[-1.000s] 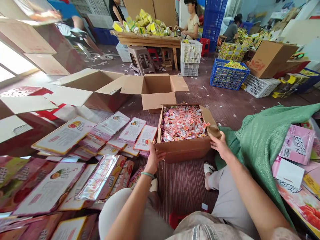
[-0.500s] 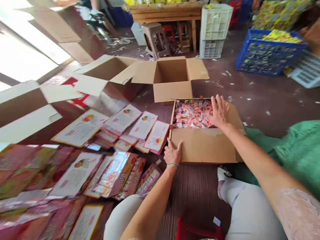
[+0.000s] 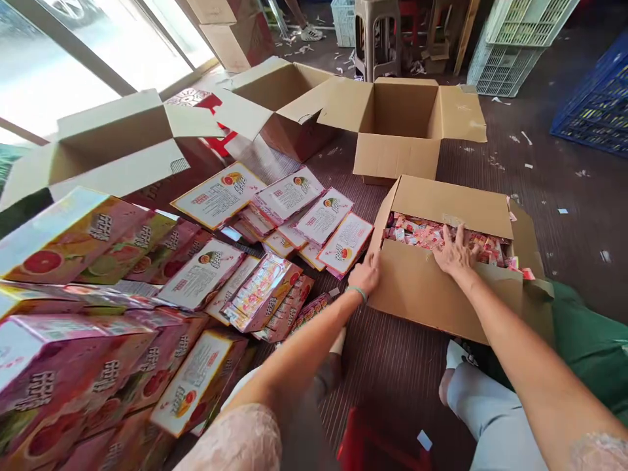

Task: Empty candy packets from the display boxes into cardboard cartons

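Holding the near left corner of the candy box [image 3: 432, 288], the left hand [image 3: 366, 275] is curled in a loose grip; the right hand [image 3: 454, 252] is lying flat and open on the candies [image 3: 417, 232]. The box's long side is running left to right.

Both arms are bare from the upper arm down. At the bottom edge, short sleeves of a pale pink, lacy fabric are seen on the left sleeve [image 3: 240, 438] and the right sleeve [image 3: 596, 451]. A thin, light green band [image 3: 358, 292] is worn around the left wrist, just behind the left hand [image 3: 367, 275]. No ring or band is seen on the right hand [image 3: 454, 252]. The legs are covered by light grey trousers [image 3: 495, 418], and a white sock [image 3: 458, 356] with dark markings is worn on the right foot.
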Demonstrator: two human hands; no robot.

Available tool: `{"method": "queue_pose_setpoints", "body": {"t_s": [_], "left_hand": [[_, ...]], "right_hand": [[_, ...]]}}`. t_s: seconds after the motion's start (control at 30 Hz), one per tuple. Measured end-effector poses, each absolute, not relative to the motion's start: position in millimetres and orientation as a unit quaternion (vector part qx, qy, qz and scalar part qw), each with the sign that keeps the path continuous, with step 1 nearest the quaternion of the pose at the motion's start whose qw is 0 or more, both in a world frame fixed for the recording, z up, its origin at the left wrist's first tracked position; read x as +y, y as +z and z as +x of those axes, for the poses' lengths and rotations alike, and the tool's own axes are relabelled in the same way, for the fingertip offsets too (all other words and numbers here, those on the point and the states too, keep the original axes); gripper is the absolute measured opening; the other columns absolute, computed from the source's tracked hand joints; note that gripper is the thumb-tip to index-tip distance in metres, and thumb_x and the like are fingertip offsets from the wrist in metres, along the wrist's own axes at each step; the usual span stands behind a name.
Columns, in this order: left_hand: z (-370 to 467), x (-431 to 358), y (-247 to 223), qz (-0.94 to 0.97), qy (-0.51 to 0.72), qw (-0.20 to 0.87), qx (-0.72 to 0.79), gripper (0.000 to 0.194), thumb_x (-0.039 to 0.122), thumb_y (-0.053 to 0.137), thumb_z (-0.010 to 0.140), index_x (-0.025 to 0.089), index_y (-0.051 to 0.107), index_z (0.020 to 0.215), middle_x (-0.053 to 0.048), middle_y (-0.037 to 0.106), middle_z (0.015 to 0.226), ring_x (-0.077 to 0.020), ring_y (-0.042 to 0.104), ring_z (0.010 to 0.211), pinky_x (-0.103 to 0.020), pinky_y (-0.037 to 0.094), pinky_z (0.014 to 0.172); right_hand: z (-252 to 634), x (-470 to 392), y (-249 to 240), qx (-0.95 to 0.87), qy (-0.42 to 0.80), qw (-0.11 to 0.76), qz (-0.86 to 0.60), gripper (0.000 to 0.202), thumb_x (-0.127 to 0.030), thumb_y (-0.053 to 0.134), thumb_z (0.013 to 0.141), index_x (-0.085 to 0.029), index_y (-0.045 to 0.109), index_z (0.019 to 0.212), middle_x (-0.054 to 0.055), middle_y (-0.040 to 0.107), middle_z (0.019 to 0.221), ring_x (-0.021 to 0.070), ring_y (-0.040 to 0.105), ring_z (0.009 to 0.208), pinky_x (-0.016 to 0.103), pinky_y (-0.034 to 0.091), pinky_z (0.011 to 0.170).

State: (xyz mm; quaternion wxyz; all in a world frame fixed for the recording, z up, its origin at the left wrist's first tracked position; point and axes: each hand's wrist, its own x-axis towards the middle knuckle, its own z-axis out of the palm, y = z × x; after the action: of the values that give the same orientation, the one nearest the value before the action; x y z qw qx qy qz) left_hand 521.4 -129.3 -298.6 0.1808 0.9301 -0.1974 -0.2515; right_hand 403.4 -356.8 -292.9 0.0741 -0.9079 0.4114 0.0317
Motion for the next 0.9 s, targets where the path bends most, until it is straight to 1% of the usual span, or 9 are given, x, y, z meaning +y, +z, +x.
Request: {"method": "queue_pose_setpoints", "body": {"t_s": [0.07,0.17,0.23,0.27,0.4,0.47,0.57,0.73,0.9], "left_hand": [[564,-136,-298,0.936,-0.215,0.175,-0.218,0.062,0.050,0.031,0.110,0.019,0.051,0.160,-0.024,0.062,0.145,-0.0401,0.062,0.132,-0.052,0.047,0.112],[627,-159,-311,0.933,-0.110,0.130,-0.317,0.056,0.033,0.036,0.108,0.013,0.053,0.157,-0.024,0.044,0.166,-0.0427,0.035,0.157,-0.058,0.030,0.126],[658,-179,-332,0.906,-0.084,0.082,-0.406,0.053,0.019,0.041,0.101,0.008,0.061,0.149,-0.022,0.036,0.172,-0.0431,0.022,0.163,-0.060,0.021,0.130],[670,-188,-344,0.892,-0.093,0.064,-0.438,0.051,0.016,0.043,0.099,0.006,0.065,0.144,-0.023,0.036,0.172,-0.0434,0.019,0.164,-0.061,0.019,0.131],[693,-208,-395,0.869,-0.125,0.042,-0.477,0.044,0.027,0.039,0.105,0.011,0.074,0.127,-0.021,0.063,0.146,-0.0402,0.036,0.155,-0.064,0.012,0.130],[696,-200,-411,0.873,-0.102,0.045,-0.476,0.047,0.035,0.036,0.108,0.012,0.075,0.123,-0.019,0.068,0.133,-0.0381,0.045,0.145,-0.064,0.008,0.131],[700,-166,-421,0.871,-0.067,0.037,-0.484,0.047,0.043,0.043,0.106,0.013,0.075,0.121,-0.020,0.067,0.130,-0.0390,0.050,0.137,-0.065,0.013,0.128],[712,-82,-415,0.868,-0.097,-0.006,-0.487,0.050,0.052,0.050,0.101,0.013,0.074,0.120,-0.022,0.065,0.124,-0.0415,0.053,0.127,-0.063,0.028,0.118],[725,-22,-408,0.879,-0.087,-0.091,-0.460,0.053,0.058,0.049,0.102,0.013,0.073,0.115,-0.021,0.064,0.127,-0.0407,0.052,0.127,-0.058,0.032,0.116]], "right_hand": [[402,-351,-306,0.421,-0.027,0.054,-0.905,0.083,-0.068,0.036,0.105,-0.019,0.033,0.171,0.027,0.017,0.177,0.0457,0.029,0.159,0.075,0.024,0.120],[404,-352,-324,0.424,-0.089,0.025,-0.901,0.086,-0.068,0.042,0.102,-0.017,0.033,0.171,0.028,0.023,0.174,0.0453,0.028,0.158,0.075,0.023,0.119],[404,-356,-334,0.425,-0.105,0.011,-0.899,0.088,-0.070,0.045,0.100,-0.018,0.034,0.170,0.028,0.024,0.173,0.0479,0.028,0.155,0.077,0.023,0.117],[403,-358,-337,0.425,-0.106,0.006,-0.899,0.089,-0.071,0.045,0.099,-0.018,0.034,0.170,0.028,0.024,0.173,0.0489,0.029,0.153,0.078,0.024,0.116],[400,-360,-341,0.422,-0.099,-0.015,-0.901,0.088,-0.072,0.040,0.100,-0.019,0.034,0.169,0.027,0.022,0.173,0.0484,0.032,0.151,0.076,0.028,0.113],[399,-360,-340,0.422,-0.098,-0.030,-0.901,0.086,-0.072,0.036,0.101,-0.020,0.033,0.170,0.026,0.021,0.173,0.0474,0.033,0.150,0.074,0.030,0.112],[397,-360,-337,0.418,-0.093,-0.046,-0.903,0.087,-0.072,0.035,0.102,-0.021,0.028,0.172,0.026,0.022,0.172,0.0470,0.035,0.148,0.071,0.032,0.111],[395,-362,-336,0.405,-0.089,-0.053,-0.908,0.083,-0.067,0.034,0.104,-0.021,0.024,0.173,0.027,0.022,0.170,0.0482,0.036,0.147,0.070,0.035,0.108],[396,-360,-336,0.404,-0.096,-0.046,-0.909,0.081,-0.066,0.033,0.106,-0.020,0.025,0.173,0.027,0.022,0.170,0.0475,0.035,0.148,0.069,0.034,0.108]]}}
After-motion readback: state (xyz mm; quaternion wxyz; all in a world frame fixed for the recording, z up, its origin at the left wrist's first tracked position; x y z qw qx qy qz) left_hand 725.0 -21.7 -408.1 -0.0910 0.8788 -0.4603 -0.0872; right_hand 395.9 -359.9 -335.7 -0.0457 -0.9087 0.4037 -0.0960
